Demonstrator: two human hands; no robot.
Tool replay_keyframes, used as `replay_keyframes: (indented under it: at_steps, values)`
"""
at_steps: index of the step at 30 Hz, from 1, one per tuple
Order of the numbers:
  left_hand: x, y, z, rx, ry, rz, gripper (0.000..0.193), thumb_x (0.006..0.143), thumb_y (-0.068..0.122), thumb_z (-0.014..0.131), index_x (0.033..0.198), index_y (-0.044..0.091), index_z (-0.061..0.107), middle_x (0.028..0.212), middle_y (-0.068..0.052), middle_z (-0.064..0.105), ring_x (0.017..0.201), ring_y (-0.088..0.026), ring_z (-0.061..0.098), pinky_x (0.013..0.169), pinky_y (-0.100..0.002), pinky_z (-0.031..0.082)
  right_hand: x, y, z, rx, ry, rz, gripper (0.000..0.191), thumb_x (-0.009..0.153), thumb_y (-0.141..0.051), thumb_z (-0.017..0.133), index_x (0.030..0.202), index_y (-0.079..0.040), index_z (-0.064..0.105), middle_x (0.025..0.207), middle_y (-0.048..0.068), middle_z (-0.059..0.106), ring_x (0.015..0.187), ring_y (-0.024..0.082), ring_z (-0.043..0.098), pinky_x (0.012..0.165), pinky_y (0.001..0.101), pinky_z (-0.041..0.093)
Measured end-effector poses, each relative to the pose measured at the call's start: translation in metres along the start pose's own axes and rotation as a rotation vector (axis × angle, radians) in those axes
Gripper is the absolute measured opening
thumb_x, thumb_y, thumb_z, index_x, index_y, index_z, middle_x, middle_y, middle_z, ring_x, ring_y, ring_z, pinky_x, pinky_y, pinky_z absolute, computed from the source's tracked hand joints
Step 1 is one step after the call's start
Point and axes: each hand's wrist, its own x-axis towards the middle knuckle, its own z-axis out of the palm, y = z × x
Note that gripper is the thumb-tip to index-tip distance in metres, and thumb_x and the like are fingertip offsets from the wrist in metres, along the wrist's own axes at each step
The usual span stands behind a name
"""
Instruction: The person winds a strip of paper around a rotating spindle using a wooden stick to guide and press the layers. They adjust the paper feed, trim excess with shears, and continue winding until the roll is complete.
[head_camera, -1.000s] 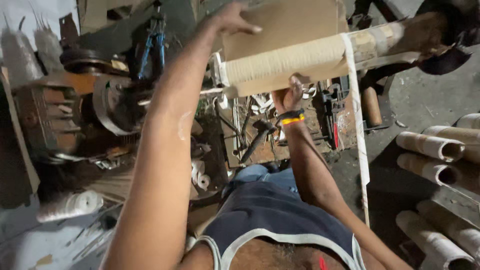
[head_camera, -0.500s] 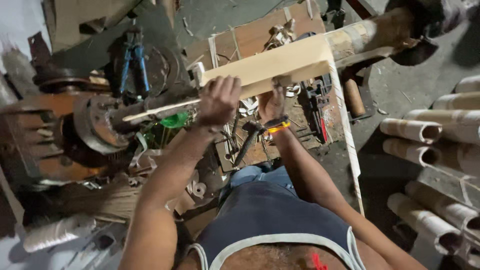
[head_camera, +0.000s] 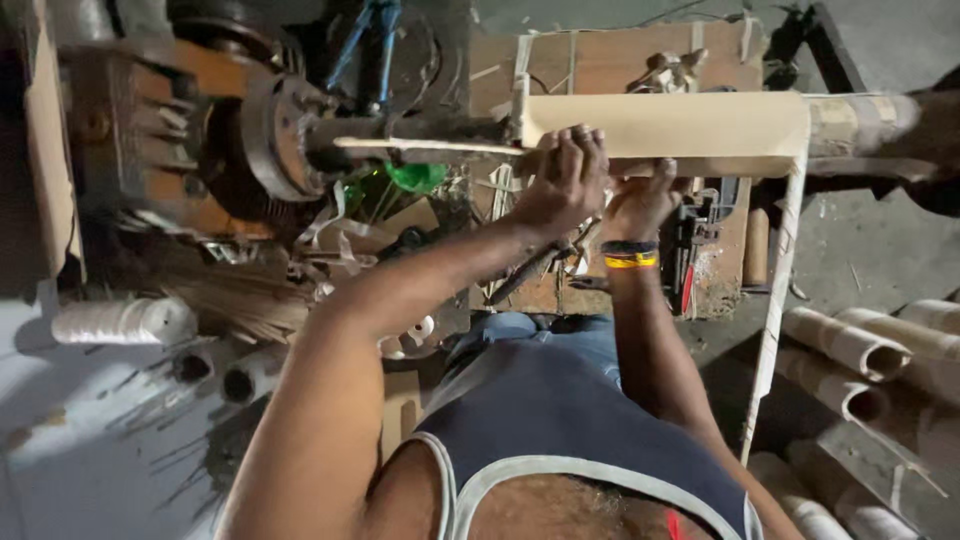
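Note:
A pale cardboard tube (head_camera: 665, 125) lies sideways on a metal spindle (head_camera: 420, 145) in front of me. My left hand (head_camera: 562, 185) curls its fingers over the tube's lower left edge, beside the spindle. Just to its right, my right hand (head_camera: 640, 200), with a dark and yellow wristband, presses up against the tube's underside. A thin paper strip (head_camera: 775, 300) hangs down from the tube's right end. The tube hides my right fingertips.
The spindle runs left into a round metal chuck (head_camera: 275, 135) on a rusty machine. A white thread spool (head_camera: 120, 320) lies at the left. Several cardboard tubes (head_camera: 850, 350) are piled at the right. A wooden board (head_camera: 610, 60) with tools sits behind the tube.
My left hand has come down from the top of the tube to its lower left edge. My right hand stays under the tube. The view has tilted and drawn closer.

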Motion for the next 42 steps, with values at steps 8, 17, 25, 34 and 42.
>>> replay_keyframes:
  at_steps: [8, 17, 25, 34, 42]
  values:
    - [-0.020, -0.015, -0.022, -0.170, 0.019, -0.104, 0.042, 0.099, 0.011, 0.057, 0.134, -0.013, 0.062, 0.129, -0.033, 0.063, 0.115, -0.044, 0.062, 0.105, -0.052, 0.055, -0.025, -0.025, 0.041, 0.419, 0.038, 0.165, 0.049, 0.091, -0.052, 0.060, 0.108, -0.006, 0.068, 0.093, 0.012, 0.074, 0.070, 0.020, 0.073, 0.054, 0.0333, 0.057]
    - [0.064, -0.049, -0.045, -0.647, -0.205, -0.306, 0.059, 0.092, 0.052, 0.055, 0.118, 0.001, 0.070, 0.125, -0.026, 0.065, 0.114, -0.036, 0.064, 0.094, -0.051, 0.059, -0.005, -0.039, 0.038, 0.138, 0.112, 0.027, 0.040, 0.102, -0.036, 0.079, 0.098, 0.003, 0.069, 0.091, 0.011, 0.072, 0.063, 0.013, 0.062, 0.050, 0.0277, 0.045]
    - [0.088, -0.032, -0.036, -0.755, -0.881, -0.559, 0.102, 0.091, 0.084, 0.030, 0.161, 0.011, 0.030, 0.152, -0.030, 0.047, 0.136, -0.042, 0.054, 0.102, -0.052, 0.057, -0.018, -0.072, 0.037, 0.152, 0.072, 0.145, 0.041, 0.094, -0.041, 0.074, 0.103, -0.001, 0.072, 0.094, 0.009, 0.075, 0.071, 0.015, 0.071, 0.052, 0.0280, 0.051]
    - [-0.039, 0.058, -0.059, -0.625, -0.116, -0.580, 0.059, 0.119, 0.035, 0.023, 0.167, 0.004, 0.009, 0.169, -0.041, 0.009, 0.158, -0.061, 0.017, 0.130, -0.069, 0.032, -0.045, -0.066, 0.044, 0.110, 0.002, 0.214, 0.051, 0.092, -0.049, 0.075, 0.106, -0.001, 0.068, 0.094, 0.011, 0.071, 0.078, 0.023, 0.073, 0.062, 0.0366, 0.062]
    - [-0.033, 0.004, -0.066, -0.762, 0.092, -0.311, 0.104, 0.093, 0.034, 0.074, 0.169, 0.019, 0.004, 0.171, -0.026, 0.009, 0.160, -0.046, 0.019, 0.130, -0.067, 0.021, -0.059, -0.037, 0.060, -0.047, 0.033, 0.068, 0.061, 0.096, -0.051, 0.069, 0.108, 0.008, 0.073, 0.093, 0.014, 0.076, 0.069, 0.017, 0.062, 0.057, 0.0364, 0.055]
